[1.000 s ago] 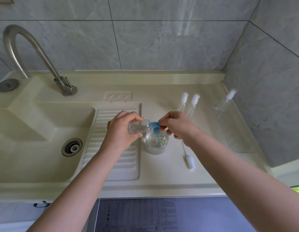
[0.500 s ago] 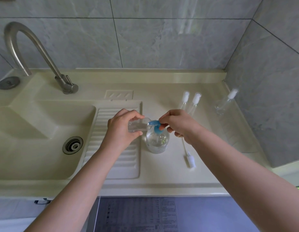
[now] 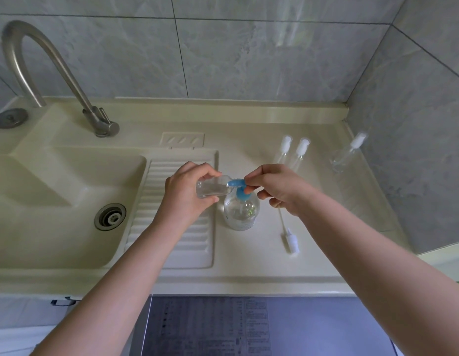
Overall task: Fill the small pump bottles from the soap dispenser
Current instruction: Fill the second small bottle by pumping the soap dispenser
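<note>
1. We see the left hand point(image 3: 189, 191) curled round a small clear bottle point(image 3: 211, 188), holding it tipped on its side with its open mouth against the blue nozzle.
2. The right hand point(image 3: 277, 188) pinches the back of the blue pump head point(image 3: 238, 185) between thumb and fingers, its lower fingers curled beneath.
3. That pump head tops the soap dispenser point(image 3: 241, 213), a clear round bottle standing upright on the cream counter point(image 3: 249, 265), just right of the ribbed drainboard point(image 3: 177, 227).
4. We think the held bottle has some clear liquid inside, though glare makes that hard to judge.
5. A loose white pump with its thin tube point(image 3: 288, 235) lies flat on the counter just right of the dispenser.
6. Behind the right hand stand two capped small bottles point(image 3: 295, 150) side by side; a third capped bottle point(image 3: 348, 152) stands farther right, near the tiled wall.
7. To the left are the sink basin point(image 3: 56, 201), its drain point(image 3: 110, 216) and a curved steel tap point(image 3: 56, 73).
</note>
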### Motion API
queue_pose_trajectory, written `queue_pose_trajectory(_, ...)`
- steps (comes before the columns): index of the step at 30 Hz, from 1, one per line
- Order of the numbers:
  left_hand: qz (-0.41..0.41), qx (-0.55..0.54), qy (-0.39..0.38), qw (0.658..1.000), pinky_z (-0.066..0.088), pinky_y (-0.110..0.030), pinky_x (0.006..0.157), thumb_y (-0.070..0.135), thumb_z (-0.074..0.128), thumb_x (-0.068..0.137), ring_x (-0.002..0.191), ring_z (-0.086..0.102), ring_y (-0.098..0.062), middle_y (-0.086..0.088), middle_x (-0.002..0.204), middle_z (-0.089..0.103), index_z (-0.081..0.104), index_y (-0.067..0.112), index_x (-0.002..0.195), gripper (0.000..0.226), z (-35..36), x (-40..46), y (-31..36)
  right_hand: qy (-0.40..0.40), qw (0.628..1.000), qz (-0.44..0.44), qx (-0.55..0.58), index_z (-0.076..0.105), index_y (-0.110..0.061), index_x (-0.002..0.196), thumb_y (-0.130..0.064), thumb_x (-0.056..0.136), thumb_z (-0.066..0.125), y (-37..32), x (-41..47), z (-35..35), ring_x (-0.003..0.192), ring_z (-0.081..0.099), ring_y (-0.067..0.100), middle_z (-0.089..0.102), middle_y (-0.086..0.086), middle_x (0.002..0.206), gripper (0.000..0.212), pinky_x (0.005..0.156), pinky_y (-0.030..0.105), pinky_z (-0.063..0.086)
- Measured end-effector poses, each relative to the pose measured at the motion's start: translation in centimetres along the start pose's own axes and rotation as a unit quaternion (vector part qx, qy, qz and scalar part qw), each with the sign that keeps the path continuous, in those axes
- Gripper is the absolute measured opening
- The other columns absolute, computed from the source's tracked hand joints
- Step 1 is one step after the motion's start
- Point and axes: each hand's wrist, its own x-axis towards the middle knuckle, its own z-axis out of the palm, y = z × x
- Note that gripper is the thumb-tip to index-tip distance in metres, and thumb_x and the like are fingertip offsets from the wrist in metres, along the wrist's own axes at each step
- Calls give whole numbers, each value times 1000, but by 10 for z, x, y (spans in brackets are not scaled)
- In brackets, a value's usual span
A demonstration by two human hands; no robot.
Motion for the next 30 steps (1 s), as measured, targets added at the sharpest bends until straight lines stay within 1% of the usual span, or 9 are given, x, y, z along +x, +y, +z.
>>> queue_pose_trajectory(3, -7, 1, 2, 1000, 49, -44, 94, 9, 91, 59, 90, 55, 8, 11, 97, 58, 71, 28, 100, 49, 2, 0, 0, 10, 1000, -8, -4, 65, -16, 95, -12, 92, 60, 1, 0, 3, 63, 46, 13, 71, -5, 70, 7, 43, 18, 25)
queue_pose_trajectory(6, -3, 0, 4, 1000, 48, -46, 94, 9, 91, 59, 91, 58, 3, 11, 97, 58, 71, 28, 101, 50, 3, -1, 1, -1, 1000, 17, -5, 65, -17, 93, -12, 91, 61, -3, 2, 0, 65, 47, 13, 73, -4, 72, 7, 45, 19, 26)
queue_pose_trajectory(10, -5, -2, 10, 1000, 48, -42, 93, 10, 91, 60, 90, 54, 11, 11, 98, 59, 71, 27, 101, 49, 2, -1, 1, -3, 1000, 28, 9, 66, -17, 91, -12, 90, 62, -5, 4, -1, 62, 48, 12, 72, -2, 72, 7, 45, 19, 26)
queue_pose_trajectory(13, -6, -2, 7, 1000, 49, -42, 93, 9, 91, 60, 90, 54, 12, 10, 99, 59, 71, 27, 101, 49, 3, -1, 0, 5, 1000, 26, 10, 65, -18, 94, -13, 90, 61, 1, 5, 3, 60, 48, 14, 71, -3, 69, 7, 47, 21, 25)
queue_pose_trajectory(16, -9, -3, 4, 1000, 49, -43, 93, 9, 91, 60, 90, 55, 9, 9, 99, 60, 71, 26, 101, 49, 4, -2, 0, 3, 1000, 27, 12, 65, -17, 94, -13, 90, 60, 1, 5, 3, 61, 47, 14, 71, -3, 70, 7, 48, 22, 25)
queue_pose_trajectory(20, -10, -2, 1, 1000, 49, -43, 92, 9, 91, 60, 89, 58, 0, 9, 99, 61, 71, 26, 101, 49, 2, -2, 1, 3, 1000, 23, 11, 66, -16, 91, -12, 90, 62, -2, 5, 1, 60, 48, 12, 71, -2, 71, 6, 48, 21, 26)
queue_pose_trajectory(23, -15, 0, -1, 1000, 49, -44, 91, 10, 91, 59, 89, 59, -4, 9, 98, 61, 70, 27, 100, 49, 2, -2, 0, 8, 1000, 21, 13, 65, -17, 92, -14, 92, 60, 2, 5, 3, 60, 48, 14, 70, -3, 68, 6, 48, 22, 26)
queue_pose_trajectory(25, -18, 1, -3, 1000, 49, -45, 91, 10, 91, 59, 88, 58, -3, 11, 98, 61, 69, 29, 98, 48, 3, -2, 1, 8, 1000, 13, 6, 64, -17, 93, -14, 92, 59, 3, 5, 5, 60, 47, 14, 69, -4, 66, 5, 48, 21, 26)
queue_pose_trajectory(30, -18, -3, -8, 1000, 50, -40, 90, 10, 90, 60, 89, 56, 4, 8, 98, 61, 68, 29, 97, 47, 1, -3, 2, 3, 1000, 17, -1, 65, -17, 90, -13, 91, 62, -2, 3, 0, 61, 47, 13, 72, -2, 70, 5, 47, 20, 28)
